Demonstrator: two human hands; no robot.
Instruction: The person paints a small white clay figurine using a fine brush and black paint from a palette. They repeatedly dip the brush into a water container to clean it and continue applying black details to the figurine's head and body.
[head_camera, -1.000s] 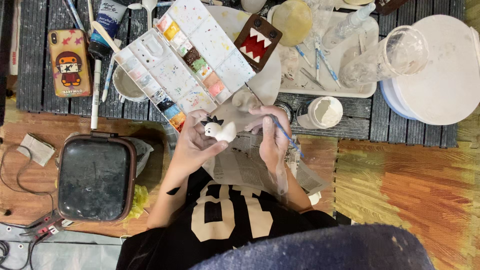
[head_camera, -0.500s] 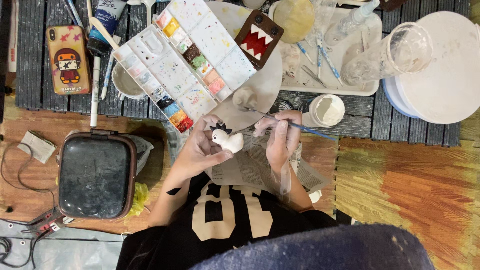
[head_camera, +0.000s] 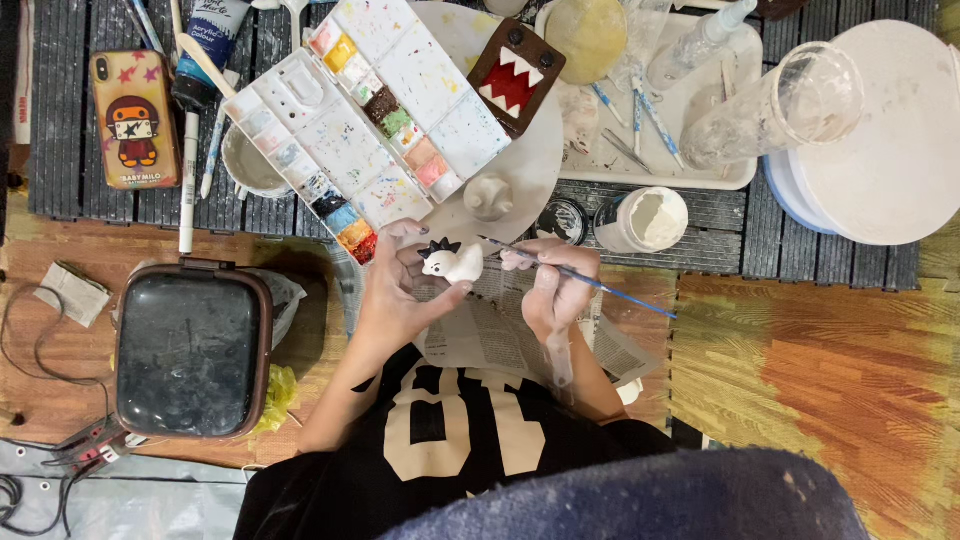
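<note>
Left hand (head_camera: 395, 290) closed around a small white figurine (head_camera: 452, 264) with black spikes; fingers wrap it from below and behind, thumb on the near side. Figurine long axis roughly horizontal in the head view, spiked end toward the left-hand fingers, pale rounded end pointing toward the right hand. Right hand (head_camera: 552, 290) pinches a thin blue paintbrush (head_camera: 590, 283), pencil-style. Brush long axis slightly diagonal: bristle tip points left at the figurine, just beside its top; handle runs out right and a bit down past the grip. Both hands sit over newspaper (head_camera: 500, 330). Paint palette (head_camera: 370, 120) just beyond the left grip; white paint pot (head_camera: 645, 220) beyond the right.
</note>
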